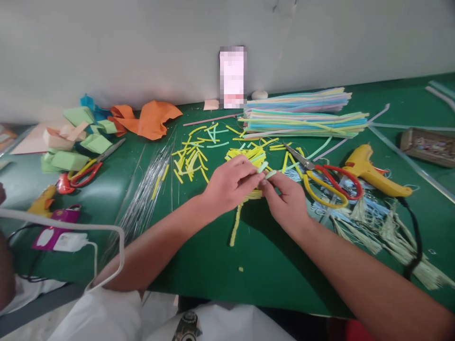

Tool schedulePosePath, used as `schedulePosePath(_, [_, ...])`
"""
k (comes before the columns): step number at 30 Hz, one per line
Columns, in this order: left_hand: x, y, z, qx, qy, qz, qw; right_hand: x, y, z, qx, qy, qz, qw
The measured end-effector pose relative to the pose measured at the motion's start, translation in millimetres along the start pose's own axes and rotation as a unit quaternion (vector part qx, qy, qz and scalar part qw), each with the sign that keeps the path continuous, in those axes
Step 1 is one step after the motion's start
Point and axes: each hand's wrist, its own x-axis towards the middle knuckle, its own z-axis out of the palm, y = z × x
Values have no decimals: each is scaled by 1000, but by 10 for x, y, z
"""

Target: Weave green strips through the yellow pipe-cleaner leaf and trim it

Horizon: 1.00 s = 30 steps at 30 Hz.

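Left of the scissors (308, 164), the pale green pieces (262, 166) looked light, soft and bendable, likely best pinched near their ends (a hard squeeze might crease them). The left hand (232, 183), fingers curled, gripped them at its fingertips; the right hand (288, 200), nearly closed, pinched them too, nearer the scissors.

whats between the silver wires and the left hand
Short strips, mostly yellow, lie on the green table between the wires and left hand, in the head view.
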Motion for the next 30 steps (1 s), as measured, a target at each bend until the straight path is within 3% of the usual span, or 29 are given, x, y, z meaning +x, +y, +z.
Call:
schedulePosePath(4, [-83,-21,64,5,23,-15,1000,-4,-10,10,-5,12,-8,1000])
schedulePosePath(9, [-145,-63,94,105,0,85,991,-10,10,26,-5,-5,-36,999])
schedulePosePath(15, [-173,-93,140,155,26,130,979,5,-20,28,-2,3,-50,999])
schedulePosePath(18, [-170,-71,137,166,44,124,977,12,-38,29,-7,5,-63,998])
schedulePosePath(22, [-170,-67,122,160,19,109,981,9,-47,31,-7,7,-55,998])
schedulePosePath(26, [-169,-115,114,162,2,122,979,5,-69,28,-5,10,-46,999])
schedulePosePath(30, [-167,-135,120,152,26,151,976,11,-75,27,-22,8,-46,999])
